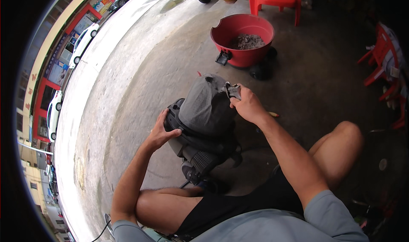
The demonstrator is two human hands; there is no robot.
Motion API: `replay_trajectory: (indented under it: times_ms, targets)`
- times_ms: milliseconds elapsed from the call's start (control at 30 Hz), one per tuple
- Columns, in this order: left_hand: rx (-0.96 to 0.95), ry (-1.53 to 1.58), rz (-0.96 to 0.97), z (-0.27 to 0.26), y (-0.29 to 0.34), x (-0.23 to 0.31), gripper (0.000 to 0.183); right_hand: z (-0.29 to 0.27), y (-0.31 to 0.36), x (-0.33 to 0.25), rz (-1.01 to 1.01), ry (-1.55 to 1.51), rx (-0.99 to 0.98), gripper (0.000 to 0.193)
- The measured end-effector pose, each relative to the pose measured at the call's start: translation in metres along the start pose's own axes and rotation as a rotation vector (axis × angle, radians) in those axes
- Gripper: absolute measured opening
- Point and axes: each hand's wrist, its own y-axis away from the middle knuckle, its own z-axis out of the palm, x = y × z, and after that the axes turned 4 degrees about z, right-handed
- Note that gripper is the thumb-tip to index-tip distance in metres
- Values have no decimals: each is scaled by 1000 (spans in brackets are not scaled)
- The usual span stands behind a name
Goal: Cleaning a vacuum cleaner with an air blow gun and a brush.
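In front of me on the floor stands a dark vacuum cleaner head (204, 135), a dome-shaped grey cloth filter (199, 99) uppermost. My left hand (161, 131) grips the left edge of its black rim, thumb toward me and fingers over the far side. My right hand (248, 105) is closed round a silver-grey metal tool (232, 91) that looks like an air blow gun. Its front end points at the filter's upper right side, where a pale patch shows. Whether the tool touches the cloth I cannot tell. My palm hides its rear part.
Beyond the filter sits a red vacuum drum (245, 57) with a black latch, casters and grey debris inside. Red plastic chairs stand behind it (275, 1) and at the right (378, 54). A small yellowish object (274, 114) lies beside my right forearm. Parked cars line the street at left.
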Motion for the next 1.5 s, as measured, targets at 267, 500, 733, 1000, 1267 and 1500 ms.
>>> replay_trajectory:
  times_ms: [267, 500, 733, 1000, 1267, 1500]
  targets:
    - [-3, 20, -26, 1, 1, 2, 128, 5, 11, 12, 26, 8, 49, 21]
    - [8, 32, -26, 1, 2, 3, 127, 12, 28, 7, -67, -55, -220, 20]
    - [17, 32, -7, 2, 2, 1, 127, 17, 53, 38, 71, -322, 178, 33]
    - [15, 33, -26, 1, 2, 1, 125, 51, 92, 35, 43, -149, -268, 26]
    - [11, 20, -17, 1, 4, 5, 124, 71, 91, 14, -5, 50, -323, 28]
    - [17, -7, -10, 1, 3, -1, 122, 90, 95, -2, -37, 112, -221, 30]
